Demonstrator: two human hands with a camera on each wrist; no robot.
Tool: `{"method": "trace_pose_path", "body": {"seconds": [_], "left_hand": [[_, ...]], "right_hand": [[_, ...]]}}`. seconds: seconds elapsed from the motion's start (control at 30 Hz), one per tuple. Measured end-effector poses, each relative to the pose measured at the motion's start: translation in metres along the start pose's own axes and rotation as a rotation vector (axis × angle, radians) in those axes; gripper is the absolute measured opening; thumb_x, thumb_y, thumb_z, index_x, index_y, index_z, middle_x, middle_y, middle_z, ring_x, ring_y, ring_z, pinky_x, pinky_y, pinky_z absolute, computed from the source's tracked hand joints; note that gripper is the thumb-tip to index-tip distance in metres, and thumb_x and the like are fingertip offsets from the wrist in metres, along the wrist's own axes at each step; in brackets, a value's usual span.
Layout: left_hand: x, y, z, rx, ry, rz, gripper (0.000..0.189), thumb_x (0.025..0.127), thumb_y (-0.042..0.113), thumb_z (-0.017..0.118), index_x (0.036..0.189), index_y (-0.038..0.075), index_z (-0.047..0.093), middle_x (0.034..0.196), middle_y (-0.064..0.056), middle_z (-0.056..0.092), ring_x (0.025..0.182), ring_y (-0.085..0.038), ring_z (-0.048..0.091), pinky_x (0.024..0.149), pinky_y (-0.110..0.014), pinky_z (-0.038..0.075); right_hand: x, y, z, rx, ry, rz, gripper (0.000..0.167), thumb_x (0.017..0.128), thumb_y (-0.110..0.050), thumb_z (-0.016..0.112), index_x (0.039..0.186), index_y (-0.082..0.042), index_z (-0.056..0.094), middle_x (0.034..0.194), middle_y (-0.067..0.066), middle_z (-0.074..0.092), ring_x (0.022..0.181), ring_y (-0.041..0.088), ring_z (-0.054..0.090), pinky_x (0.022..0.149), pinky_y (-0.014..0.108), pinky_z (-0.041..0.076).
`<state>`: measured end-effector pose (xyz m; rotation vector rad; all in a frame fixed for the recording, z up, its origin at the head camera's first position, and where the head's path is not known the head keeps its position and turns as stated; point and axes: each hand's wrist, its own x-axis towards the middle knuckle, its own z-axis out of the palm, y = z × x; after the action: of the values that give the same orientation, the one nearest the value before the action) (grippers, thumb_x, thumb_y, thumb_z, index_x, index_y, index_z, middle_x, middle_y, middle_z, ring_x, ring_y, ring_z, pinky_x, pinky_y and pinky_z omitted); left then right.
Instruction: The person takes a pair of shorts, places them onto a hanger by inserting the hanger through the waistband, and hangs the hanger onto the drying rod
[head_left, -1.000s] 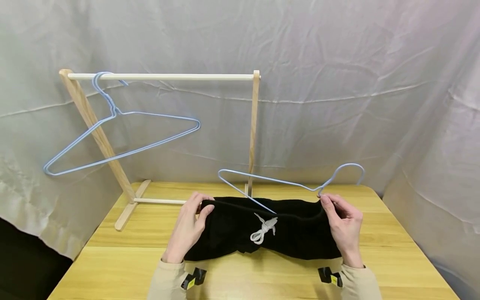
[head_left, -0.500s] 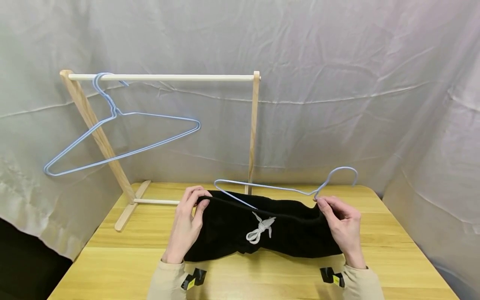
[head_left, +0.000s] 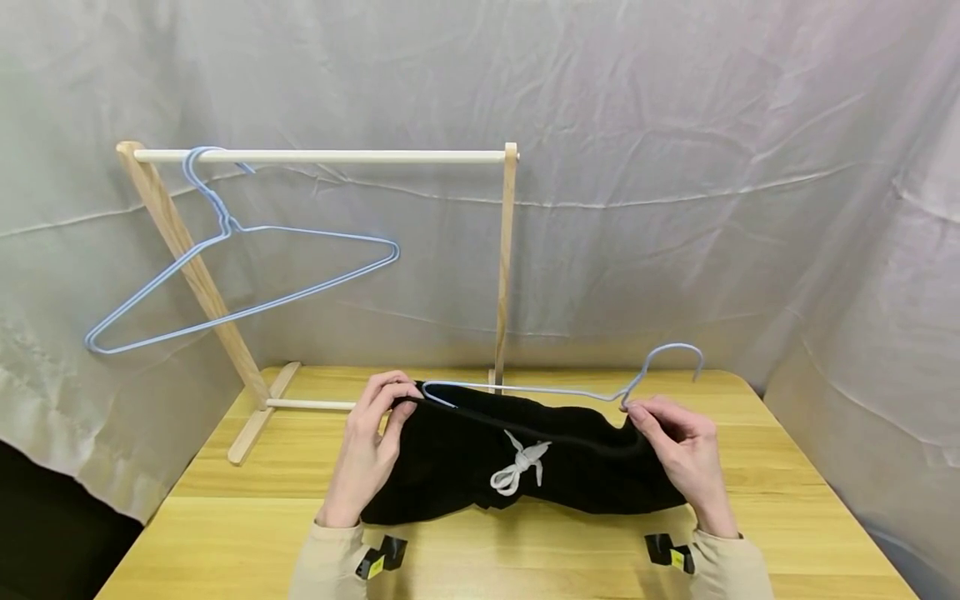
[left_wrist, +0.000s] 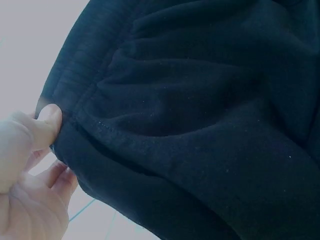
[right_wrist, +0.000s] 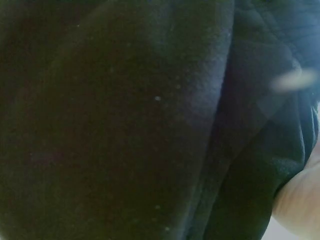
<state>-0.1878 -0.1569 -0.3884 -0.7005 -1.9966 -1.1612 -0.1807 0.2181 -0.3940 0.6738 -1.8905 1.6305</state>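
Note:
Black drawstring pants (head_left: 585, 475) lie bunched on the table, a white bow (head_left: 521, 467) at their waistband. My left hand (head_left: 367, 446) pinches the left end of the waistband, thumb in front; the left wrist view shows this thumb (left_wrist: 50, 120) on the black cloth beside a pocket seam. A light blue wire hanger (head_left: 555, 390) slants into the waist opening, its left tip near my left fingers and its lower part hidden in the cloth. My right hand (head_left: 682, 450) pinches the hanger just below its hook, at the right end of the waistband. Dark cloth fills most of the right wrist view.
A wooden rack with a white rail (head_left: 322, 156) stands at the back left. Blue wire hangers (head_left: 247, 312) hang near the rail's left end. The wooden table (head_left: 780, 500) reaches to grey curtains (head_left: 675, 208) behind and at the sides.
The hanger has moved left and down, so more of it is inside the waistband. My right hand has shifted slightly left with it; my left hand has lifted the waistband's left end a little.

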Motion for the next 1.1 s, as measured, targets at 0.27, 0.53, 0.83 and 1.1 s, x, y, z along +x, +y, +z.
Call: {"method": "trace_pose_path", "body": {"seconds": [0.27,0.53,0.83,1.1], "left_hand": [[0.0,-0.002,0.0,-0.001,-0.027,0.042,0.024,0.09,-0.013,0.061,0.103,0.007,0.067,0.113,-0.011,0.061,0.106,-0.017,0.059,0.096,-0.01,0.043],[-0.001,-0.004,-0.003,-0.017,-0.084,0.059,0.027,0.091,-0.014,0.06,0.105,0.008,0.067,0.116,-0.01,0.062,0.109,-0.019,0.059,0.1,-0.011,0.042],[-0.001,-0.003,-0.007,0.0,-0.146,0.071,0.027,0.092,-0.013,0.06,0.105,0.01,0.066,0.116,-0.008,0.062,0.109,-0.016,0.059,0.1,-0.011,0.042],[-0.002,-0.003,-0.009,0.037,-0.196,0.065,0.026,0.092,-0.01,0.062,0.105,0.013,0.066,0.117,-0.003,0.063,0.109,-0.015,0.06,0.099,-0.011,0.043]], "right_hand": [[0.003,0.001,-0.003,0.006,-0.077,0.018,0.015,0.088,0.02,0.06,0.092,0.011,0.071,0.085,-0.013,0.071,0.08,-0.002,0.064,0.071,0.012,0.05],[0.002,0.001,-0.005,0.02,-0.145,0.003,0.018,0.088,0.02,0.059,0.096,0.01,0.072,0.089,-0.01,0.073,0.085,-0.001,0.066,0.075,0.012,0.052],[0.001,0.002,-0.006,-0.043,-0.166,0.051,0.015,0.088,0.018,0.062,0.094,0.009,0.072,0.089,-0.012,0.073,0.086,-0.002,0.066,0.076,0.012,0.052],[0.001,0.002,-0.005,-0.068,-0.21,0.044,0.017,0.088,0.017,0.061,0.094,0.008,0.073,0.088,-0.008,0.073,0.085,-0.004,0.064,0.076,0.013,0.052]]}}
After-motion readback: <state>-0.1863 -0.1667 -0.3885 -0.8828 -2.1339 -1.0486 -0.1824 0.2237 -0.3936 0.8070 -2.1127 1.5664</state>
